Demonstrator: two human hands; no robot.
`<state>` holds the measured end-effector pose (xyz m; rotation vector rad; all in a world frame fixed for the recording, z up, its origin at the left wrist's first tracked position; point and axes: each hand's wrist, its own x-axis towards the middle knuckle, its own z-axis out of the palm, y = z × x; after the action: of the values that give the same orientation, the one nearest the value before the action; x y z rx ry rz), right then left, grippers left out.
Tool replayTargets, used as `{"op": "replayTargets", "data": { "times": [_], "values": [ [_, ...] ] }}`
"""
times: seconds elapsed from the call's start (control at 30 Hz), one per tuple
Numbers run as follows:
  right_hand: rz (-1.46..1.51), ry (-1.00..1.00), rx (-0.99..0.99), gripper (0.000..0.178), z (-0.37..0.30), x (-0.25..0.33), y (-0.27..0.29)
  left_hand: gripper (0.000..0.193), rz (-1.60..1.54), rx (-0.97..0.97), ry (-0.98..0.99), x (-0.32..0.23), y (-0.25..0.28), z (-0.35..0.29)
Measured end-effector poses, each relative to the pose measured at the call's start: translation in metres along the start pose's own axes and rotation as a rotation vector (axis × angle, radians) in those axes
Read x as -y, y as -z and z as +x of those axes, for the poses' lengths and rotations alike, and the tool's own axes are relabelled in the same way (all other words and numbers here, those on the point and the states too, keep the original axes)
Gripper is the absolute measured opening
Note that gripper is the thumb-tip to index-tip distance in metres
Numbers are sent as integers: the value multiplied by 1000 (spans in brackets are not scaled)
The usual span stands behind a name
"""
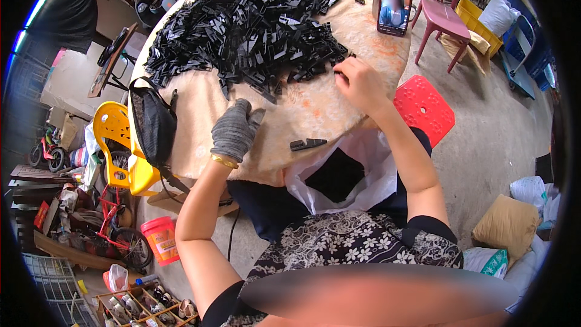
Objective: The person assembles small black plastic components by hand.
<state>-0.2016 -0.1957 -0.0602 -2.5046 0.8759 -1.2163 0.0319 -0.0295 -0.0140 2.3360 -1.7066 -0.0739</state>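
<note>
A large heap of small black plastic parts (242,30) covers the far side of the cloth-covered table (302,115). My left hand (233,132), in a grey knit glove, is at the heap's near edge, its thumb apart from the fingers; nothing shows in it. My bare right hand (361,88) is by the heap's right edge with its fingers curled together; what they hold, if anything, is hidden. One single black part (307,144) lies by the table's near edge. Below that edge, an open white plastic bag (378,172) rests on my lap, its inside dark.
A phone (396,6) leans on a mug at the table's right. A black bag (154,124) hangs at the left edge beside a yellow chair (112,127). To the right stand a red stool (425,109) and a dark red chair (445,18). A red bucket (160,240) is at lower left.
</note>
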Motion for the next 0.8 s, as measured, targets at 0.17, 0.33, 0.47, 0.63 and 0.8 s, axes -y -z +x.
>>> {"op": "replayTargets", "data": {
  "times": [0.17,0.33,0.47,0.63,0.8],
  "values": [
    [198,202,166,13,-12,27,6,27,5,-102,-51,8,-3,-13],
    [284,148,309,13,-4,38,7,37,-444,-145,-71,4,-8,-19],
    [345,207,295,12,-5,25,0,27,-418,-159,-334,-9,-7,-19],
    [388,213,221,10,-9,26,-3,22,-451,-40,-371,-24,-7,-15],
    [415,195,270,12,-9,21,-3,21,-365,121,-320,-43,-2,-7]
  ]
}}
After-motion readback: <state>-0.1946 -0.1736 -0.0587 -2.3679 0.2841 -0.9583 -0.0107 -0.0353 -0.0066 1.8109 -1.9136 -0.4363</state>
